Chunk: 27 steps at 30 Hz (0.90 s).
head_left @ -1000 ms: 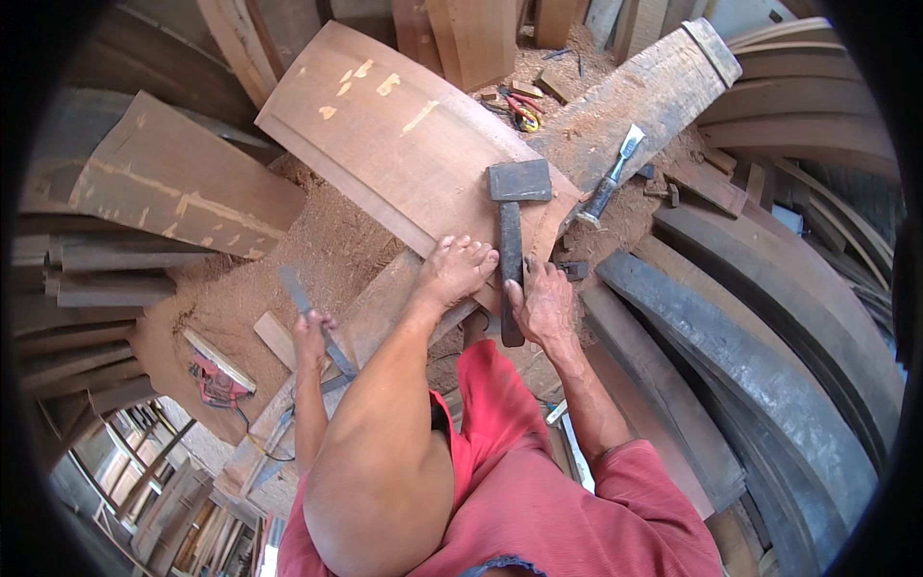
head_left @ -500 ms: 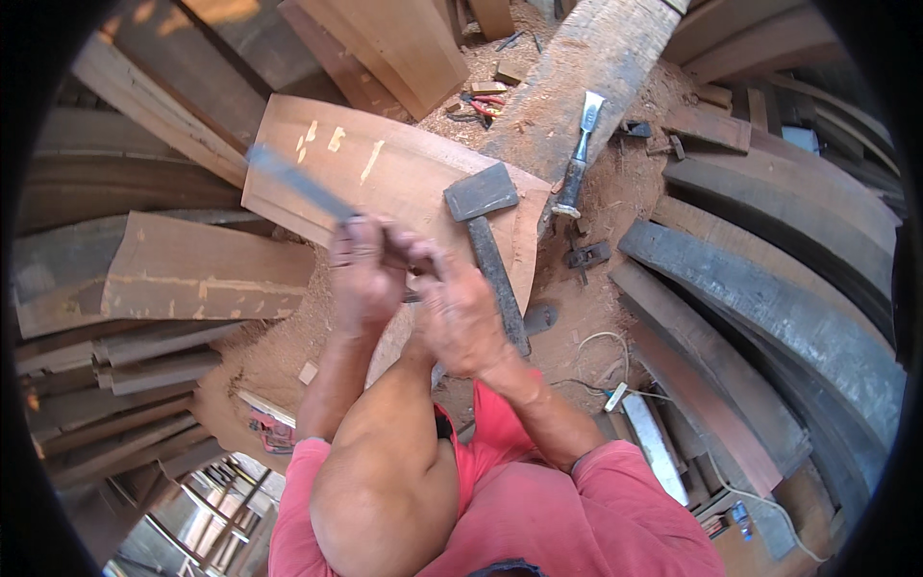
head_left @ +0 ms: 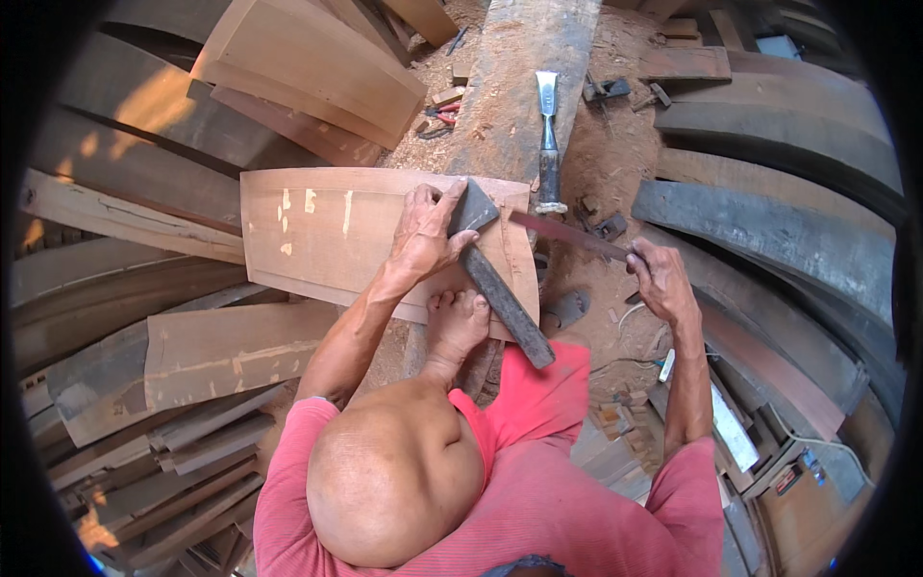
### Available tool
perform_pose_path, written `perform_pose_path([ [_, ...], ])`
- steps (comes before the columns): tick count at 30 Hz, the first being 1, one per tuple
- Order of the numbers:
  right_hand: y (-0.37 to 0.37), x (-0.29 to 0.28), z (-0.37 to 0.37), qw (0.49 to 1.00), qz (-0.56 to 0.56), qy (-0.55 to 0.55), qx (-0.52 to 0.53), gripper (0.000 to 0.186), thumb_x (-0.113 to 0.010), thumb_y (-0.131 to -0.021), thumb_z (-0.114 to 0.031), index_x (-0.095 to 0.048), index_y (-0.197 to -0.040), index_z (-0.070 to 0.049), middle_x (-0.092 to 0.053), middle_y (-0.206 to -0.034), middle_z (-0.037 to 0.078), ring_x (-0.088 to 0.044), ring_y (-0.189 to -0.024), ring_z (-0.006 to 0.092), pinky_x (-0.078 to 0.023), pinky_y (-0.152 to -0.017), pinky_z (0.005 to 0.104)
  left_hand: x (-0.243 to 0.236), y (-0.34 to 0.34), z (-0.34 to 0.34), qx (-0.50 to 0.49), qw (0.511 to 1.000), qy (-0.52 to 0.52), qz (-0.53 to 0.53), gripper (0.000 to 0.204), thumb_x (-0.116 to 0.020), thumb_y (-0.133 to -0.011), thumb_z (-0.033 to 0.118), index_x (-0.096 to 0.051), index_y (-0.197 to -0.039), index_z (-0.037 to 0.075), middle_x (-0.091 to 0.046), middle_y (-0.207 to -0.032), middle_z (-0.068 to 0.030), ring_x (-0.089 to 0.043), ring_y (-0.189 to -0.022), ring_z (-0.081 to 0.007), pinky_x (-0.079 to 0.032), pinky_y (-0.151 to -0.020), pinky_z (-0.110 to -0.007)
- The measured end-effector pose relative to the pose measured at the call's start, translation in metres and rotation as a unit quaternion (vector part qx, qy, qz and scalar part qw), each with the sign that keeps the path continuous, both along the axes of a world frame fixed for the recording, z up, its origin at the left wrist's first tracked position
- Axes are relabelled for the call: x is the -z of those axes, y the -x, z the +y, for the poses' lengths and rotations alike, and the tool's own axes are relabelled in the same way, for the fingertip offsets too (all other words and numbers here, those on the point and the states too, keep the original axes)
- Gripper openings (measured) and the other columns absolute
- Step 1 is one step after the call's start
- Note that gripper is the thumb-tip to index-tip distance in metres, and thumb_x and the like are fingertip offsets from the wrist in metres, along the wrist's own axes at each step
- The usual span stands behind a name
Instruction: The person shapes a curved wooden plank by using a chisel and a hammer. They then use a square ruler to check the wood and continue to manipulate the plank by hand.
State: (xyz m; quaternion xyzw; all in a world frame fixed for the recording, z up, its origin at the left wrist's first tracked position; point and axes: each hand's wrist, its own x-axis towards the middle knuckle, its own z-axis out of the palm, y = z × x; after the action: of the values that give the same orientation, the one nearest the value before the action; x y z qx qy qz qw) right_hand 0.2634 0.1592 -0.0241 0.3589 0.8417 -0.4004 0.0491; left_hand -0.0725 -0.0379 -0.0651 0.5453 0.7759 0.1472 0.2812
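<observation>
My left hand lies over the board with its fingers and thumb around the head of a dark mallet. The mallet rests aslant, its handle running down toward my red shorts. In my right hand, closed around one end, is a long narrow flat blade; its exact kind cannot be made out. The blade's far tip reaches over the right end of a light brown curved board. My bare foot presses on the board's near edge. A chisel stays beyond the board's right end.
A long plank dusted with shavings runs away from me. Red-handled pliers lie left of it, a small hand plane right of it. Curved boards are stacked at left and right. A white power strip lies near my right forearm.
My hands have parted: the left has moved onto the mallet's head, the right has swung to the right with the blade. The blade now points left. The mallet has shifted slightly and the view has turned.
</observation>
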Motion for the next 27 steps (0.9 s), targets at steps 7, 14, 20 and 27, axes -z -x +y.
perform_pose_path([
  [7, -0.007, -0.008, -0.006, 0.995, -0.025, 0.037, 0.091, 0.015, -0.058, -0.096, -0.012, -0.061, -0.092, 0.002, -0.064, -0.072, 0.018, -0.066, -0.07, 0.0346, -0.05, -0.069, 0.0428, -0.005, 0.007, -0.007, -0.02, 0.999, -0.009, 0.037, 0.075, -0.083, -0.076, 0.027, -0.052, -0.141, 0.009, -0.056, -0.11, -0.0222, -0.055, -0.102, -0.0389, -0.046, -0.09, -0.048],
  [14, -0.039, -0.011, -0.015, 0.985, -0.05, -0.003, 0.167, 0.027, -0.053, -0.098, -0.023, -0.059, -0.09, 0.002, -0.062, -0.071, 0.019, -0.065, -0.07, 0.0361, -0.049, -0.07, 0.0435, 0.007, 0.0, 0.095, 0.199, 0.98, -0.032, -0.005, 0.063, -0.073, -0.087, 0.022, -0.051, -0.145, 0.022, -0.059, -0.103, -0.0198, -0.059, -0.099, -0.0371, -0.049, -0.084, -0.047],
  [20, -0.064, -0.015, -0.019, 0.983, -0.073, -0.01, 0.167, 0.025, -0.056, -0.096, -0.021, -0.059, -0.086, 0.002, -0.062, -0.072, 0.021, -0.064, -0.073, 0.0411, -0.047, -0.07, 0.0475, 0.047, -0.004, 0.178, 0.308, 0.947, -0.036, 0.087, 0.051, -0.072, -0.089, 0.017, -0.062, -0.138, 0.025, -0.058, -0.109, -0.0155, -0.058, -0.105, -0.0348, -0.051, -0.089, -0.044],
  [27, -0.04, 0.007, -0.005, 0.989, -0.114, -0.075, 0.052, 0.024, -0.062, -0.094, -0.021, -0.064, -0.083, -0.001, -0.062, -0.072, 0.023, -0.064, -0.076, 0.0437, -0.047, -0.071, 0.0502, 0.048, 0.008, 0.183, 0.247, 0.96, -0.127, 0.043, 0.063, -0.072, -0.088, 0.013, -0.052, -0.147, 0.019, -0.058, -0.124, -0.0176, -0.056, -0.114, -0.0357, -0.048, -0.1, -0.045],
])
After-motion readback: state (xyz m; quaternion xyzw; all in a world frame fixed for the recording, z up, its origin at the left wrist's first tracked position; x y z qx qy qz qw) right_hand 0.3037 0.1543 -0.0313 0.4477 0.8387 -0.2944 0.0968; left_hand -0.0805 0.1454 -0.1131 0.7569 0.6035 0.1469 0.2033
